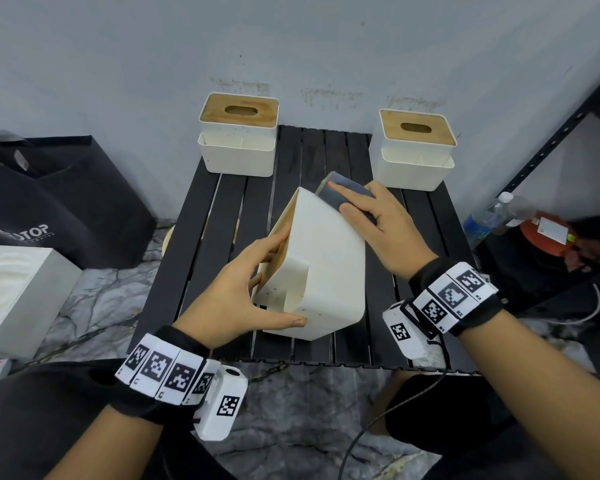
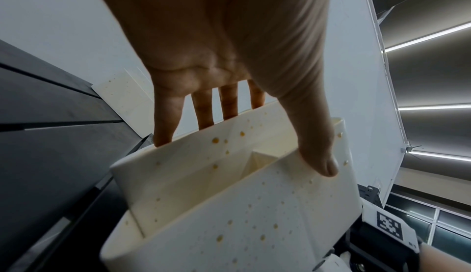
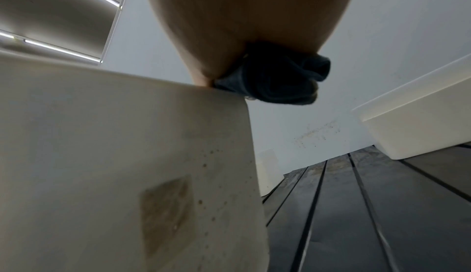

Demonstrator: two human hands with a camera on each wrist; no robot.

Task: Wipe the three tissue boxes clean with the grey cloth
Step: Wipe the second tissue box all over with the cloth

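A: Tipped onto its side at the desk's centre, the near tissue box [image 1: 326, 268] has its wooden lid facing 9 o'clock, doesn't it?

B: Yes. The left hand [image 1: 236, 292] grips it, fingers [image 2: 168, 119] over the lid side and thumb on the pocket wall, which is dotted with brown specks.

A: And the grey cloth [image 1: 343, 195]?

B: Folded, at the box's 1 o'clock corner. The right hand [image 1: 378, 223] presses it on the upturned face, fingers laid nearly straight over it.

A: The other 2?

B: Both upright on the black slatted desk [image 1: 423, 237]: the left rear box [image 1: 238, 140] at 11 o'clock, the right rear box [image 1: 414, 150] at 1 o'clock, well apart.

A: Beyond the desk?

B: A dark bag [image 1: 63, 202] at 9 o'clock, a water bottle [image 1: 489, 214] at 3 o'clock.
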